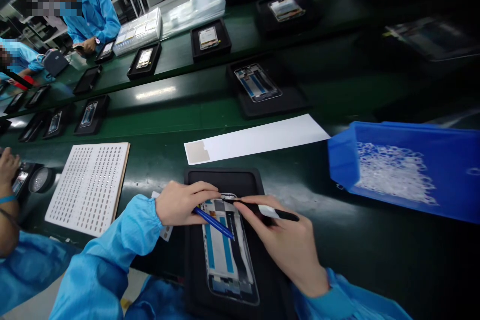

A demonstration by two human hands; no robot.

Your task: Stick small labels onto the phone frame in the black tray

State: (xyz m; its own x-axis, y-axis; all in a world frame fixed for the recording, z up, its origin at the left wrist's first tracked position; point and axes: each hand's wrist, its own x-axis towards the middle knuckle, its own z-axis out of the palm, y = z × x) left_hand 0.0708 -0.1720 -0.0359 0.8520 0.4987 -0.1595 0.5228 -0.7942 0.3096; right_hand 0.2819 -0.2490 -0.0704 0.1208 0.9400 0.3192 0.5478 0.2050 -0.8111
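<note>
Hands meet over the top end of an open phone frame (228, 250) that lies in a black tray (225, 182) at the near edge of the table (337, 240). The left hand (183, 203) is closed on a blue pen-like tool (213, 223), its tip resting on the frame's inner face. The right hand (288, 240) pinches black tweezers (262, 208) with a white band, their points touching a small part at the frame's upper edge. By the look of it, the step in hand is seating or pressing that small part into place; the next move calls for a steady tweezer tip and light pressure from the blue tool so the part does not slide.

Left of the tray lies a white perforated board (90, 187), and beyond it another person's hand (7, 165) works at a fixture. A white paper strip (258, 137) lies just behind the tray, a blue bin (408, 170) holding clear film bits to the right. Farther off, more phone frames in trays (262, 87) sit in rows along the green belt, and a person in a blue coat (93, 15) works at the far side.
</note>
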